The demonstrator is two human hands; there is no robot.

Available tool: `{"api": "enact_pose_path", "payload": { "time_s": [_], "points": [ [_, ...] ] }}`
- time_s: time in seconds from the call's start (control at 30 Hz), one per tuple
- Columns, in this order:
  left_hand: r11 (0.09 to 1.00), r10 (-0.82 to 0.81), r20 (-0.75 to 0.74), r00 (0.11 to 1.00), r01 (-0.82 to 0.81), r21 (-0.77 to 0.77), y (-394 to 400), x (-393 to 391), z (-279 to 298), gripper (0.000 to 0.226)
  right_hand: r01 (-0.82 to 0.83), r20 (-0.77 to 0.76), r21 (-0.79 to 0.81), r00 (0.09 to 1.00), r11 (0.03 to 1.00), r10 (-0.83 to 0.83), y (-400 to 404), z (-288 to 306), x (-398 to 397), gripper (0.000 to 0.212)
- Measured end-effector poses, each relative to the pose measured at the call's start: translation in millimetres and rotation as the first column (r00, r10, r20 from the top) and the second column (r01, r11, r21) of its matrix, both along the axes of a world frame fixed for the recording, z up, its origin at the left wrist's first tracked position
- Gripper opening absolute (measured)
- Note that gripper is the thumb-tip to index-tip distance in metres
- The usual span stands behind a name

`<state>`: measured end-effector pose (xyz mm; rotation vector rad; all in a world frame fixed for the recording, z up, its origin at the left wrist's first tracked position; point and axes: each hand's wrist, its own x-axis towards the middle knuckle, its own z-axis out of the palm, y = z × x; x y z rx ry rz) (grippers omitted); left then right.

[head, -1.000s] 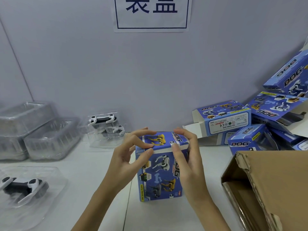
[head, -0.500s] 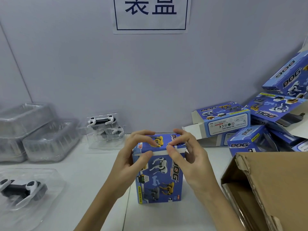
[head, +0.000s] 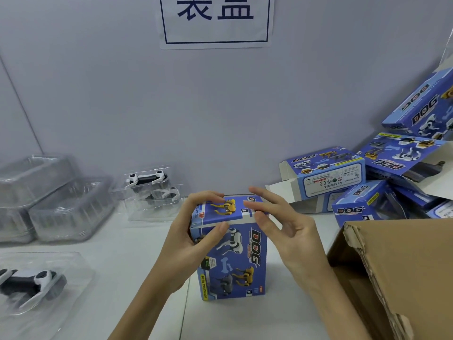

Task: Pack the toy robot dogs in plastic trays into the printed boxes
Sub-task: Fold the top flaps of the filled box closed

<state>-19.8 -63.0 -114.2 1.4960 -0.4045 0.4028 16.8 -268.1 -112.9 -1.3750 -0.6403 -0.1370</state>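
Observation:
A blue printed DOG box [head: 232, 261] stands upright on the white table, its top flap down. My left hand [head: 193, 239] grips its upper left corner, fingers over the top and thumb on the front face. My right hand [head: 284, 229] hovers at the upper right edge with fingers spread and loosely bent, the thumb near the top edge. A black-and-white toy robot dog in a clear tray [head: 29, 285] lies at the near left. Another trayed dog [head: 149, 182] sits by the wall.
Stacked clear plastic trays [head: 49, 200] stand at the far left. A pile of blue printed boxes [head: 367, 177] leans against the wall at the right. An open brown cardboard carton [head: 402, 273] fills the near right. A paper sign [head: 215, 20] hangs on the wall.
The top flap has gone down flat on the box. My right hand's fingers have lifted off the flap and spread. My left hand still holds the box.

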Motion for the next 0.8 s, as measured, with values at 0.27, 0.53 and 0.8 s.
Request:
{"api": "enact_pose_path", "payload": {
  "time_s": [0.27,0.53,0.8],
  "points": [
    [0.998,0.044,-0.044,0.998,-0.046,-0.046,-6.4,-2.0,3.9,0.039,0.046,-0.023,0.043,0.999,0.998,-0.046,6.5,4.4,-5.6,0.024],
    [0.998,0.033,-0.053,0.998,-0.035,-0.046,-4.8,-1.4,3.8,0.03,0.079,-0.003,0.034,0.997,0.996,-0.079,9.3,1.0,-6.4,0.024],
    [0.999,0.048,0.027,0.998,-0.048,-0.007,1.8,-0.7,1.3,0.035,0.064,-0.004,0.019,0.998,0.998,-0.064,4.5,-1.1,-2.4,0.024]
  ]
}}
